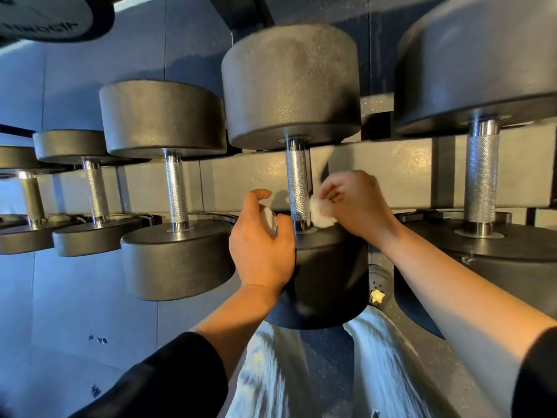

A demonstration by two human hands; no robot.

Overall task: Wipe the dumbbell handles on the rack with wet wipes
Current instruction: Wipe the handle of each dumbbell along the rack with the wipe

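Matte black dumbbell heads [291, 86], silver cross-hatched handles [297, 188], white wipe [321, 214], grey rack rail [391, 173], black sleeves [168, 384]

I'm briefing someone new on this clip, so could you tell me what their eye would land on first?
The row of dark dumbbells on the rack, with the central dumbbell largest in view. At its knurled handle, the right hand presses a crumpled white wipe against the lower right side. The left hand rests on the near weight head, holding something white.

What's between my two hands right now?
In the head view, the knurled dumbbell handle stands between the left hand and the right hand, which holds a crumpled wipe beside it.
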